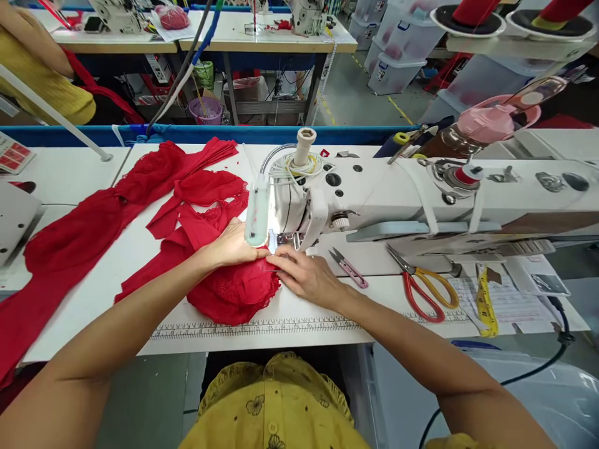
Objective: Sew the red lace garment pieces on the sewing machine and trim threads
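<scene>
A white sewing machine [374, 193] stands across the table, its needle area lit just above my hands. Under it lies a red lace garment piece [234, 290] with a scalloped edge. My left hand [236, 245] rests on the red fabric left of the presser foot, fingers closed on it and partly hidden by the clear guard [257, 212]. My right hand [304, 274] pinches the edge of the same piece just in front of the foot. The fingertips of both hands nearly meet there. More red fabric [116, 206] spreads to the left.
Right of my right hand lie thread snips [349, 268], scissors [423, 284] with red and yellow handles, and a yellow tape measure [486, 302]. A printed ruler [299, 326] runs along the front edge. Another person's arm [35, 37] shows at the far left.
</scene>
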A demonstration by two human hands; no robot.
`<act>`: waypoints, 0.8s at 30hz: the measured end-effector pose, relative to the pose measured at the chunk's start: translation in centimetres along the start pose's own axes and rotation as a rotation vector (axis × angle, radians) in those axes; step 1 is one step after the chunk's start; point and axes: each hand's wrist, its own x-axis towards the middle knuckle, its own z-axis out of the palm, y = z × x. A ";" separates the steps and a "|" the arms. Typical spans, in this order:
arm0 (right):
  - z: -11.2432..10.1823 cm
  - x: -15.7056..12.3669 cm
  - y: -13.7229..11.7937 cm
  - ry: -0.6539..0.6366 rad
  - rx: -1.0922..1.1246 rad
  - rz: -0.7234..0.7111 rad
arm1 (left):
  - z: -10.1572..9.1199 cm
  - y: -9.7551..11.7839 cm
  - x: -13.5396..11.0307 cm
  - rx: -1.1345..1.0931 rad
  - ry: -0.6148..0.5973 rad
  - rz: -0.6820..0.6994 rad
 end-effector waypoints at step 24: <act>0.7 -0.9 -0.9 0.144 -0.233 -0.101 | 4.4 0.1 -5.6 0.006 0.225 0.305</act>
